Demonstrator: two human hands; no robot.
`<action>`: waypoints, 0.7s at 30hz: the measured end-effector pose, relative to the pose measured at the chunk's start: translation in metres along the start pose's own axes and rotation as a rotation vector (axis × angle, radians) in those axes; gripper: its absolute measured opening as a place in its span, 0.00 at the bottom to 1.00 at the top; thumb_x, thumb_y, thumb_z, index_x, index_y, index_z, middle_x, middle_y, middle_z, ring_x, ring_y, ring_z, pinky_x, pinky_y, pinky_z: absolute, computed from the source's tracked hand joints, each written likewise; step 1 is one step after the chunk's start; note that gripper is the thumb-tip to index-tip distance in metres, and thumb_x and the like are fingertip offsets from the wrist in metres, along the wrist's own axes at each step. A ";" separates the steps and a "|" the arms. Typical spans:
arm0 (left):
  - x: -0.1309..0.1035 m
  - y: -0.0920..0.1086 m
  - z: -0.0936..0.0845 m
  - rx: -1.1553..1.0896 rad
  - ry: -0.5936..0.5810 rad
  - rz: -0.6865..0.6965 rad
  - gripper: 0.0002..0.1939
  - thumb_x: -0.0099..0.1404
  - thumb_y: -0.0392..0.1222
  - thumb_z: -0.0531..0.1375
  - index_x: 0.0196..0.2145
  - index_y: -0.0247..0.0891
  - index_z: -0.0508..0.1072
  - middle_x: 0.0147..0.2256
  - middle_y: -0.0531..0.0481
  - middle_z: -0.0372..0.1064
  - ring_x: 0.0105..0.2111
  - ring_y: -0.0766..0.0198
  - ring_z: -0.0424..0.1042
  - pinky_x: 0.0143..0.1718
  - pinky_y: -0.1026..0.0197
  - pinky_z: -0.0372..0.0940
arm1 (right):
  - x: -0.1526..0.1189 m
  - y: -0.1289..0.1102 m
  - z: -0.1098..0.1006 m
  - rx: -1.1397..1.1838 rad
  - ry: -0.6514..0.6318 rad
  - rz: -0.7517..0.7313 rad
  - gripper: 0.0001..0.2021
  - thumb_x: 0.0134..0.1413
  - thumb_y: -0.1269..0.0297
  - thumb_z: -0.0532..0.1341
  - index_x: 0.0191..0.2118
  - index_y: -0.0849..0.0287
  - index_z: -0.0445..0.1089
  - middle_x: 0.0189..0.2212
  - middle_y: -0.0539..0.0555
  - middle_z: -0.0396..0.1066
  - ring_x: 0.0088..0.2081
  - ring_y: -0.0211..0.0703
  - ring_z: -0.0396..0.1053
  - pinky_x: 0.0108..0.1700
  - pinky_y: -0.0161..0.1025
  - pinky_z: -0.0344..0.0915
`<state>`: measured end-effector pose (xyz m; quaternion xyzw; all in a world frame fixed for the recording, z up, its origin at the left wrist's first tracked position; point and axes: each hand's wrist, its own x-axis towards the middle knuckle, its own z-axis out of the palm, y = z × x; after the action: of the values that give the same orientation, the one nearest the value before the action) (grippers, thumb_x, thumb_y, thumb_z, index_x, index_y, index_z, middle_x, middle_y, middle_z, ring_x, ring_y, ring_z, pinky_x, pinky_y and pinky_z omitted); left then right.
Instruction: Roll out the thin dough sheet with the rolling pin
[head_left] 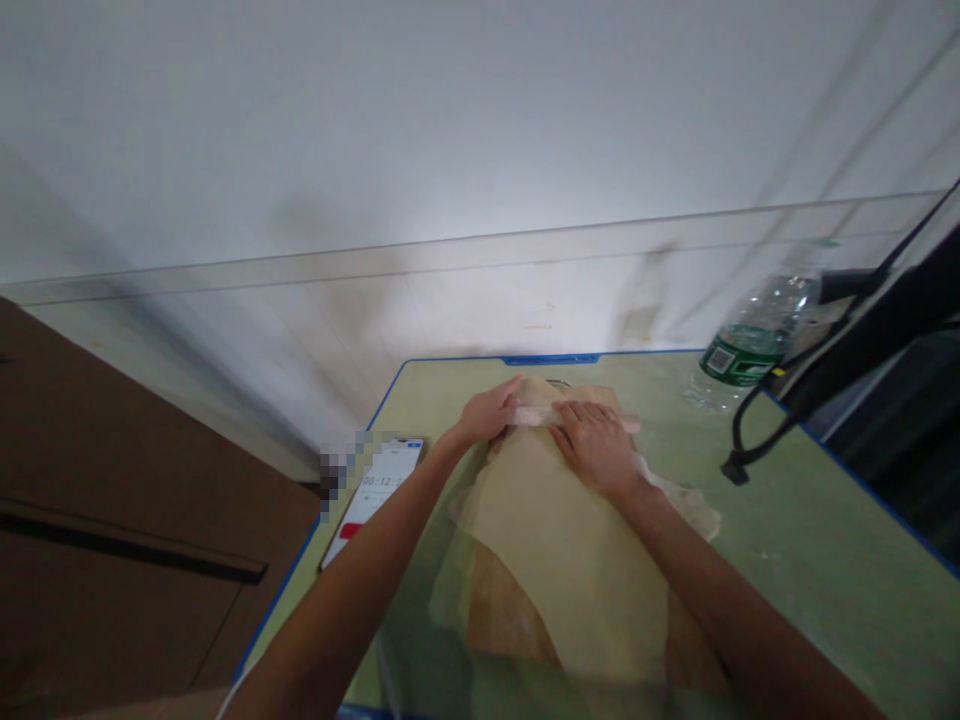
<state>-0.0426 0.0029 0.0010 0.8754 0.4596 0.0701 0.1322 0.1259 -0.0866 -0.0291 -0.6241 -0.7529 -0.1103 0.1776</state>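
A wide, thin sheet of pale dough [570,520] lies over a wooden board [510,610], its edges hanging past the board's sides. Across the far part of the sheet lies a light rolling pin [536,414]. My left hand [491,410] is closed round the pin's left end. On the right part of the pin rests my right hand [596,445], palm down, its fingers together over the pin and dough. The pin's right tip shows beyond that hand.
A phone [382,480] showing a timer lies left of my left forearm. A clear plastic bottle [739,355] with a green label stands at the back right, near a black strap [802,400]. A white wall [480,300] rises behind the green table [810,540].
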 end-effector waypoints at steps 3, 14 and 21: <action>-0.003 0.007 0.002 0.144 0.008 0.077 0.20 0.72 0.40 0.43 0.55 0.41 0.66 0.58 0.49 0.62 0.59 0.62 0.60 0.57 0.56 0.57 | -0.001 0.001 0.002 0.009 -0.003 0.009 0.15 0.61 0.63 0.51 0.50 0.61 0.67 0.45 0.60 0.72 0.47 0.51 0.68 0.52 0.44 0.58; 0.025 0.008 0.007 0.291 0.083 0.080 0.22 0.73 0.46 0.39 0.50 0.40 0.69 0.52 0.46 0.69 0.51 0.60 0.69 0.49 0.58 0.62 | 0.032 0.019 0.011 -0.033 -0.119 0.011 0.26 0.65 0.53 0.44 0.58 0.64 0.62 0.59 0.63 0.61 0.60 0.53 0.57 0.58 0.50 0.56; 0.034 0.009 0.005 0.293 0.144 -0.008 0.27 0.73 0.49 0.36 0.45 0.37 0.72 0.46 0.42 0.73 0.45 0.54 0.73 0.42 0.55 0.65 | 0.062 0.026 0.009 -0.065 -0.244 0.033 0.24 0.67 0.55 0.40 0.55 0.60 0.65 0.53 0.61 0.68 0.54 0.48 0.65 0.51 0.45 0.61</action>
<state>-0.0150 0.0253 -0.0014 0.8763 0.4765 0.0642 -0.0299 0.1405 -0.0221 -0.0137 -0.6504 -0.7547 -0.0550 0.0663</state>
